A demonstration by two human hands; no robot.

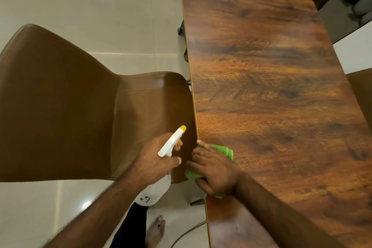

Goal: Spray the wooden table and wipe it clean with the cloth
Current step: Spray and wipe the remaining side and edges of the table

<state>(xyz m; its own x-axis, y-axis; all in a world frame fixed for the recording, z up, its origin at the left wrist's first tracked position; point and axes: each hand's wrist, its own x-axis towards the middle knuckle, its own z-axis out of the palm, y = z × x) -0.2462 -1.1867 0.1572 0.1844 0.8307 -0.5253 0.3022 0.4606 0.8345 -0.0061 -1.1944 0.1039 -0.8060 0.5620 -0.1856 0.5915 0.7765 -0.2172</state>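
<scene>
soft cloth (225, 150) clutched by right hand (214, 169) at table (271, 86) edge; light spray bottle (171, 143) gripped at neck by left hand (155, 159).

Unreadable black marks on spray bottle (156, 189).

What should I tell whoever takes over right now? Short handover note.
Left hand grips the bottle, held over the chair beside the table.
Right hand holds the cloth on the table's near edge.
Done: both tools in hand; no wet patch shows on the top.
Left: spray the top, then wipe it all.
</scene>
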